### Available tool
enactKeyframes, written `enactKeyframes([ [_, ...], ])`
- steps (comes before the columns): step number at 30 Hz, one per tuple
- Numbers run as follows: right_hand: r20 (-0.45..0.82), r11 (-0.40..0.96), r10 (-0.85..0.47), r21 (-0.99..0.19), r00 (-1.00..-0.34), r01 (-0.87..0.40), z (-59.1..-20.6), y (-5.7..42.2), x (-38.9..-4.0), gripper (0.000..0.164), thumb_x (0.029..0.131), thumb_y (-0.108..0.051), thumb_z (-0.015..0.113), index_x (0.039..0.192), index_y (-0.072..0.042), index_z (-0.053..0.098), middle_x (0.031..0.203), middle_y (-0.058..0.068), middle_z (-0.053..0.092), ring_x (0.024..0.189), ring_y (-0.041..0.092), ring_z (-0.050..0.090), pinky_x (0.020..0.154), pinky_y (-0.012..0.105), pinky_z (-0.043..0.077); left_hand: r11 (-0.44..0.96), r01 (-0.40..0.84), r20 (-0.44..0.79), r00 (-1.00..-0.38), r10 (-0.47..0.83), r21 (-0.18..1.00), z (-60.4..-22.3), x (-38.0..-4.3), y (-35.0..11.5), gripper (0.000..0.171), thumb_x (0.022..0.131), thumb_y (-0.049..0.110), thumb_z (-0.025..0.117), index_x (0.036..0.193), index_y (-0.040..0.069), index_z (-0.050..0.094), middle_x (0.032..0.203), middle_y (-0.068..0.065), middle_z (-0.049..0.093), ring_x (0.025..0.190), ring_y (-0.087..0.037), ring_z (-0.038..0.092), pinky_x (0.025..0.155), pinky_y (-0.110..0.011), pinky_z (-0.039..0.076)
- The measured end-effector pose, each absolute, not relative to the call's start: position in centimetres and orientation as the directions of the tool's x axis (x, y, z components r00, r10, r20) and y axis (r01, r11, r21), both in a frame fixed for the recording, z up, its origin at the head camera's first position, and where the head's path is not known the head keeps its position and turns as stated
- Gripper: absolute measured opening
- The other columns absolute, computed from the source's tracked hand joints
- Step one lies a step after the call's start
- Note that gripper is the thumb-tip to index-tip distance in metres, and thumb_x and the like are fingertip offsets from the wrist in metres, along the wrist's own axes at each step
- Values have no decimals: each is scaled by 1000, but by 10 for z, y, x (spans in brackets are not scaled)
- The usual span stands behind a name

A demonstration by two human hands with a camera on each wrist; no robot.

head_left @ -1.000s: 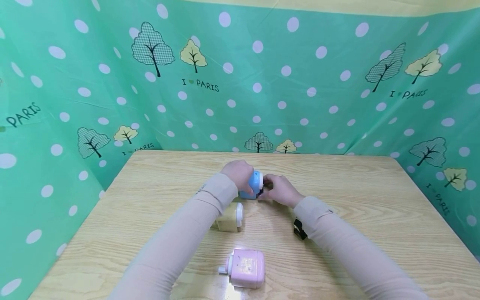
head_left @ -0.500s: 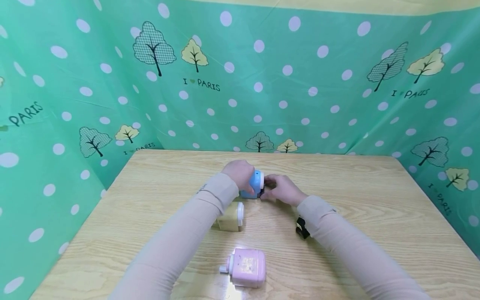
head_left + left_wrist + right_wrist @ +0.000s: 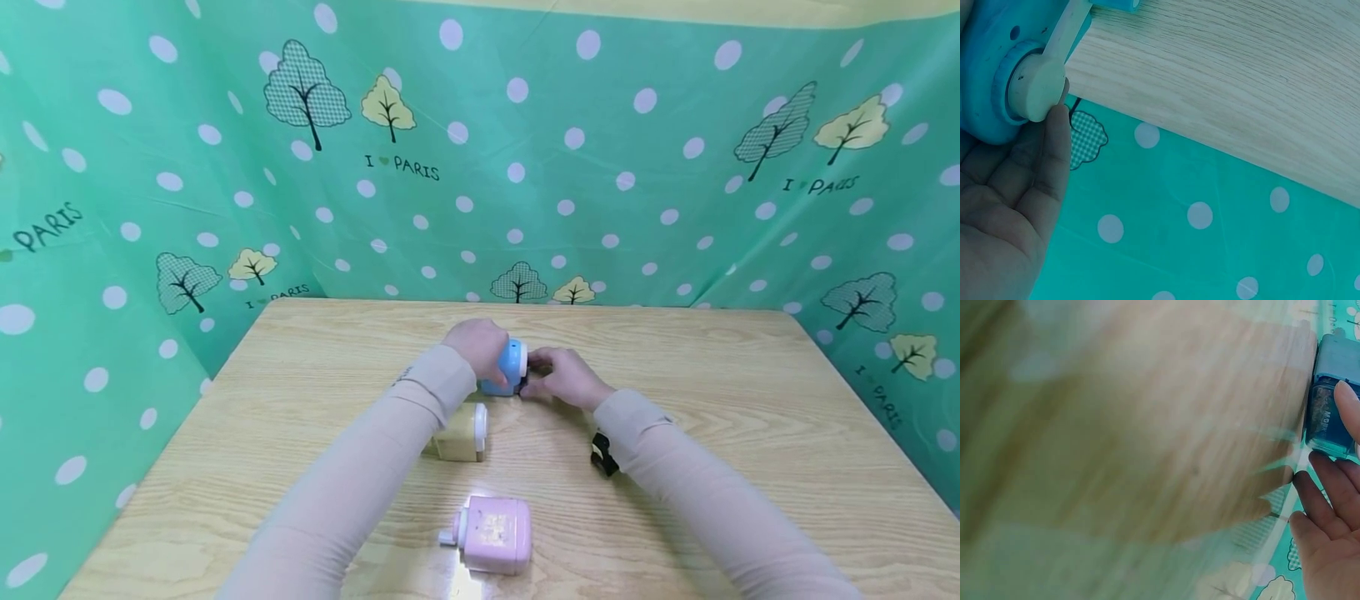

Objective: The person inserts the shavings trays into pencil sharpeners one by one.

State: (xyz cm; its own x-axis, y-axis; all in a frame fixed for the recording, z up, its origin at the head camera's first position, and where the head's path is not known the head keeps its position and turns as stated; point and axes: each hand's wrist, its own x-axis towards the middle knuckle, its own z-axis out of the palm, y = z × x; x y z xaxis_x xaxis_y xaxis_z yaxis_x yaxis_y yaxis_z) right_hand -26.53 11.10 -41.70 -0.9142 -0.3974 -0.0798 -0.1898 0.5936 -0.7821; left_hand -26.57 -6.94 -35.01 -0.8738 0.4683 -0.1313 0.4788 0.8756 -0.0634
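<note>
The left hand (image 3: 480,348) grips a blue crank pencil sharpener (image 3: 513,360) near the back middle of the table. In the left wrist view its crank arm (image 3: 1067,34) and round hub (image 3: 1038,87) stand out, with fingers curled beneath the body. My right hand (image 3: 564,379) is at the sharpener's opposite end, thumb and fingers around the dark shavings drawer (image 3: 522,384). The right wrist view shows the thumb (image 3: 1349,406) against the see-through drawer (image 3: 1329,419), the fingers spread below it.
A yellow sharpener (image 3: 459,437) stands nearer, partly behind the left sleeve (image 3: 375,467). Closer still is a pink crank sharpener (image 3: 497,535). A black device (image 3: 603,454) sits at the right wrist. Green dotted cloth (image 3: 570,183) hangs behind the wooden table (image 3: 712,375).
The right hand has shifted very slightly right; both hands otherwise stay at the blue sharpener. The yellow and pink sharpeners have not moved.
</note>
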Motion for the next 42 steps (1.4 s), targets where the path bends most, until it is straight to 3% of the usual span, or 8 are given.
enactKeyframes([
  [42, -62, 604, -387, -771, -920, -202, -415, 101, -261, 55, 77, -13, 81, 126, 5, 65, 130, 24, 66, 126, 39, 58, 109, 50, 42, 881, 469, -140, -878, 458, -60, -351, -269, -68, 62, 67, 50, 85, 112, 7, 76, 100, -5, 75, 86, -17, 67, 83, -32, 56],
])
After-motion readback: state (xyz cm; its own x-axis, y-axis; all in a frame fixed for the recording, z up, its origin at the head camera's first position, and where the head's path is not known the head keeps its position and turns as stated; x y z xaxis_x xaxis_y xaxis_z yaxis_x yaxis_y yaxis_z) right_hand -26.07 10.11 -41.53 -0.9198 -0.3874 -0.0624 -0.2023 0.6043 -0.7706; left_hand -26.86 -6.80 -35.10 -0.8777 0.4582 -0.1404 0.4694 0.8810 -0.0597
